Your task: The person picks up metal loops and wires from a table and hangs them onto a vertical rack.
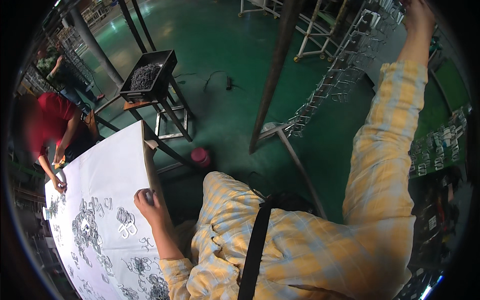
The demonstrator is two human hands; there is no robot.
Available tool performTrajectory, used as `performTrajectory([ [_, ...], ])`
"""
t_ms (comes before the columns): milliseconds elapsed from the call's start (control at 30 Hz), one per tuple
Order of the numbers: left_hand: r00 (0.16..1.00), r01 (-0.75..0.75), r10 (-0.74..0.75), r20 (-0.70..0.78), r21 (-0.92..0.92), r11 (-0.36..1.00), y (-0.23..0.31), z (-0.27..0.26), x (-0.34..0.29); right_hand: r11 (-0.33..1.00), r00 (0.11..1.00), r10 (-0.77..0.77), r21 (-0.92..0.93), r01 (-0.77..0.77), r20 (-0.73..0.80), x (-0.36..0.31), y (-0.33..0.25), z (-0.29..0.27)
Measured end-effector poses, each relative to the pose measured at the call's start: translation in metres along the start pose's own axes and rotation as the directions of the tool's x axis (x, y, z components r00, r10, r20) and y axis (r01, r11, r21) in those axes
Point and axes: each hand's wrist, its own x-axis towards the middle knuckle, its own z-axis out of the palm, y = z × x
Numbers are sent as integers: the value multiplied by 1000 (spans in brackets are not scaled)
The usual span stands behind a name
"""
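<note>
My left hand (150,206) rests at the right edge of the white-topped table (117,155). Its fingers are curled round something small and greyish that I cannot make out. Bent metal pieces (86,227) lie in loose piles on the tabletop, and a few buckle-like loops (126,222) are nearest to that hand. My right arm stretches far up to the right. There, my right hand (419,19) is beside a long rack (325,82) hung with many wire-like metal loops. The picture's rim cuts off its fingertips, so their grip does not show.
A co-worker in a red top (52,120) reaches over the table's far left side. A black crate (150,77) full of small metal parts stands on a stand. A dark post (275,75) rises ahead, near a pink bucket (200,156). More loops (440,147) hang at right.
</note>
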Motion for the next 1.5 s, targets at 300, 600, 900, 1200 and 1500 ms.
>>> performTrajectory([
  [300,1000,1,-1,12,24,1000,-4,4,2,914,874,350,-83,-397,-337,-196,103,-67],
  [600,999,-27,26,19,49,998,-10,4,2,723,816,524,-379,-578,-245,-355,153,-93],
  [900,997,-77,75,24,74,994,-14,5,4,661,744,648,-365,-656,-162,-398,170,-90],
  [1200,998,-48,46,31,81,996,-15,6,3,660,717,691,-320,-679,-95,-404,173,-86],
  [1500,998,-70,69,9,97,993,-14,6,2,671,722,692,-379,-637,12,-416,181,-86],
])
